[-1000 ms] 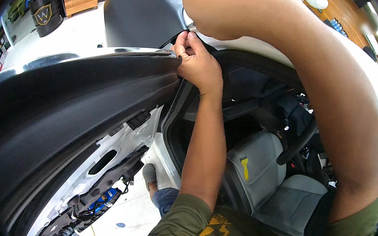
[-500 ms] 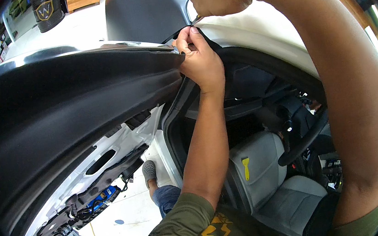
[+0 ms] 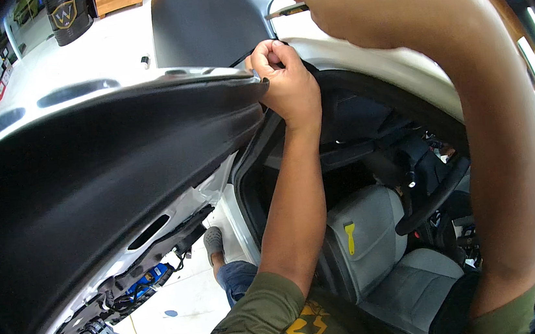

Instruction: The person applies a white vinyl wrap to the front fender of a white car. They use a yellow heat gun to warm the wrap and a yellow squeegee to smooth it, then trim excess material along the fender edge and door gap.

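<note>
My left hand (image 3: pixel 283 82) reaches up with its fingers pinched shut on the edge of black film (image 3: pixel 256 75), at the top corner of the open car door (image 3: pixel 118 176). The door's upper part is covered in dark matte film. My right hand (image 3: pixel 322 1) is at the top of the view, above the white roof pillar (image 3: pixel 395 78). It grips a thin flat tool (image 3: pixel 286 12) whose tip points left toward the dark-covered windshield (image 3: pixel 213 26). Most of that hand is hidden by my own forearm.
Inside the car are a grey seat (image 3: pixel 389 265) with a small yellow scraper (image 3: pixel 350 237) on its backrest and a black steering wheel (image 3: pixel 436 191). The stripped inner door shows wiring (image 3: pixel 143 284). My shoe (image 3: pixel 212 240) stands on the pale floor. A black barrel (image 3: pixel 69 15) stands far left.
My right hand has risen toward the top edge, and the thin tool now shows at its fingertips. My left hand stays pinched at the door's top corner. The view has shifted slightly.
</note>
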Available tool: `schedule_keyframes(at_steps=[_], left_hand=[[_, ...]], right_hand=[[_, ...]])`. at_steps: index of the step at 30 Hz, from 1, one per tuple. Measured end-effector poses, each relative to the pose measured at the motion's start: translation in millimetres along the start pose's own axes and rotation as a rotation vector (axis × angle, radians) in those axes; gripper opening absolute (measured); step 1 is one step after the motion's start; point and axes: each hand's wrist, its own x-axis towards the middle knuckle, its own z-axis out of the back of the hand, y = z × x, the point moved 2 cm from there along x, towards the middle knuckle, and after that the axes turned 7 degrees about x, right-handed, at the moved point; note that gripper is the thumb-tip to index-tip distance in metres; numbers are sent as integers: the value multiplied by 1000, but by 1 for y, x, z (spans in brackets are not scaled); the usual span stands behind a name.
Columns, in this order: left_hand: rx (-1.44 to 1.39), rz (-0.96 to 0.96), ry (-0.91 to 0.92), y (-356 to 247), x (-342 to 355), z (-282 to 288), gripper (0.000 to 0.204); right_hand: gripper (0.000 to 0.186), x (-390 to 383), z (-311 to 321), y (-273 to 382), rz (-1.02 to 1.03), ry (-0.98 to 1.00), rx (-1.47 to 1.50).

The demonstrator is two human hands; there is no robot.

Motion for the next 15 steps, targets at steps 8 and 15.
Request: schedule_keyframes(at_steps=[8, 15], left_hand=[[-45, 9, 5, 3, 0, -4, 13], [-49, 31, 31, 1, 1, -2, 13]], right_hand=[[21, -17, -36, 0, -35, -425, -48], [25, -11, -44, -3, -4, -380, 14]])
